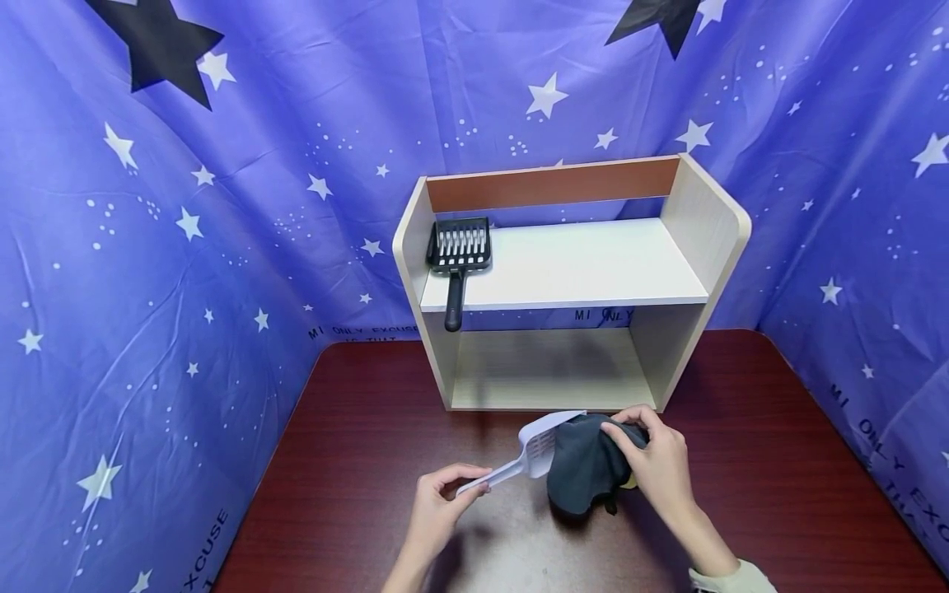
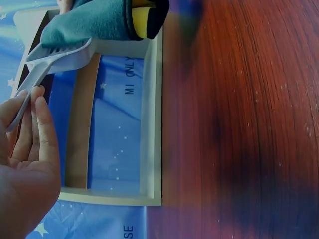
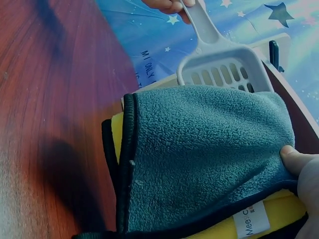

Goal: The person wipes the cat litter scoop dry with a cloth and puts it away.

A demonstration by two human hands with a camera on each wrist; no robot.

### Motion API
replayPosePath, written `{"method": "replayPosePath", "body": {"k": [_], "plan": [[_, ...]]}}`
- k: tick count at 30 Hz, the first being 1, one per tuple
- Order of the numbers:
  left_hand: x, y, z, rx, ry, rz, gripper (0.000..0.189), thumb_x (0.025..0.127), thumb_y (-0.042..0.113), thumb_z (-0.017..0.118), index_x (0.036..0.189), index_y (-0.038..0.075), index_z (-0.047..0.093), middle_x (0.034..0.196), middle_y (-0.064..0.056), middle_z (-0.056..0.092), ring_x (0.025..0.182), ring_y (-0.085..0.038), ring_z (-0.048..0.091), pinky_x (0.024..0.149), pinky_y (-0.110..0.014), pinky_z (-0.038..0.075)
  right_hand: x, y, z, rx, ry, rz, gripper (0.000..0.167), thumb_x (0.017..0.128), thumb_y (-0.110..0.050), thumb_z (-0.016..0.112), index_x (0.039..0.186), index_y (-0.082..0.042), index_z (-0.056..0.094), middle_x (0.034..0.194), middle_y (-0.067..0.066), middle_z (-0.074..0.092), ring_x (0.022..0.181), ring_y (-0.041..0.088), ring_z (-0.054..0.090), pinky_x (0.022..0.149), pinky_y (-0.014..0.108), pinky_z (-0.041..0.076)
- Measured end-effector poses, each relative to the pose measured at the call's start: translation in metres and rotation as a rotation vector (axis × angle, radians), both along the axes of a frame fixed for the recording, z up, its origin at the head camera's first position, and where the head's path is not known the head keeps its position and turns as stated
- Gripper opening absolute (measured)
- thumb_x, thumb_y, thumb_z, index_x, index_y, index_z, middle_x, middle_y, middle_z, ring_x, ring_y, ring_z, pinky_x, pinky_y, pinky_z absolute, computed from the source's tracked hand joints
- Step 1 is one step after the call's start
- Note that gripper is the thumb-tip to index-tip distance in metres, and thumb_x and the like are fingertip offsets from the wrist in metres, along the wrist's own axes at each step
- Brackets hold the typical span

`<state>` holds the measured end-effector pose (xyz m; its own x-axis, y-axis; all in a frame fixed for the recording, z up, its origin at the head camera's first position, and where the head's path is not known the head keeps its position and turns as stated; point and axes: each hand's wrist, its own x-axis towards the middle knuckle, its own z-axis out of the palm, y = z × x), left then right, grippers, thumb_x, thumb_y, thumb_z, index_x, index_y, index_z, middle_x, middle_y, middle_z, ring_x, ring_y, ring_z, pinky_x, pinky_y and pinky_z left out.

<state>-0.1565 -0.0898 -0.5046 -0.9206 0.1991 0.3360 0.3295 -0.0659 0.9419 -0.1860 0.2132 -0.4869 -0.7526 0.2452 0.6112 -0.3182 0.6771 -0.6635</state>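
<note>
Step in hand, our read: wiping the pale grey, plastic-looking scoop (image 1: 530, 461) with the thick dark grey-green cloth (image 1: 586, 461), yellow on its other side, black edging. Scoop is held above the dark red wood-grain table (image 1: 334, 461), in front of the light wood shelf unit (image 1: 712, 239); cloth covers the outer end of its slotted pan. Can't tell if cloth also wraps underneath.

Our left hand (image 1: 436, 506) pinches the handle end between thumb and fingertips, other fingers loosely extended. Our right hand (image 1: 656, 457) has the cloth gripped near its edge, thumb on the grey-green face; some fingers hidden behind it, so we can't tell how tightly they close.

Next move probably calls for a steady left pinch and right-hand pressure along the slots; thin handle could twist.

Count: two hands, two scoops (one pale in hand, one black slotted scoop (image 1: 455, 280) on the upper shelf, handle overhanging), one cloth with one visible white label (image 3: 251, 219), one shelf unit, one table.
</note>
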Motion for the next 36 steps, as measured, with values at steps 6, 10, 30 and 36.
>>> {"method": "replayPosePath", "body": {"k": [6,10,30,36], "plan": [[-0.002,-0.006,0.0,-0.005,-0.01,0.037,0.018,0.085,-0.008,0.069,0.098,-0.02,0.067,0.094,-0.038,0.067,0.08,0.002,0.068,0.073,-0.019,0.061,0.002,0.007,0.002,-0.042,-0.034,0.008,0.022,0.075,-0.002,0.084,0.082,-0.013,0.066,0.069,-0.001,0.073,0.072,-0.024,0.05,0.067,0.006,0.039],[-0.003,-0.011,-0.001,0.003,-0.008,0.082,0.016,0.086,-0.009,0.067,0.098,-0.02,0.066,0.092,-0.038,0.067,0.078,0.001,0.069,0.072,-0.021,0.061,0.003,0.014,0.003,-0.059,-0.058,0.015,0.022,0.076,-0.001,0.083,0.083,-0.01,0.064,0.07,0.003,0.074,0.073,-0.025,0.051,0.067,0.004,0.038],[-0.008,-0.022,-0.005,0.047,0.073,0.114,0.013,0.093,-0.008,0.059,0.098,-0.018,0.066,0.082,-0.025,0.072,0.074,-0.003,0.07,0.068,-0.024,0.062,0.004,0.024,0.011,-0.126,-0.08,0.114,0.022,0.077,0.002,0.081,0.093,-0.013,0.077,0.085,0.01,0.077,0.082,-0.019,0.06,0.075,0.001,0.044],[-0.009,-0.02,-0.009,0.054,0.079,0.052,0.013,0.094,-0.009,0.058,0.1,-0.017,0.065,0.093,-0.006,0.075,0.078,-0.004,0.071,0.071,-0.024,0.062,0.003,0.018,0.012,-0.119,-0.076,0.266,0.025,0.077,0.007,0.079,0.095,-0.01,0.077,0.086,0.006,0.076,0.087,-0.013,0.063,0.08,0.003,0.044]]}}
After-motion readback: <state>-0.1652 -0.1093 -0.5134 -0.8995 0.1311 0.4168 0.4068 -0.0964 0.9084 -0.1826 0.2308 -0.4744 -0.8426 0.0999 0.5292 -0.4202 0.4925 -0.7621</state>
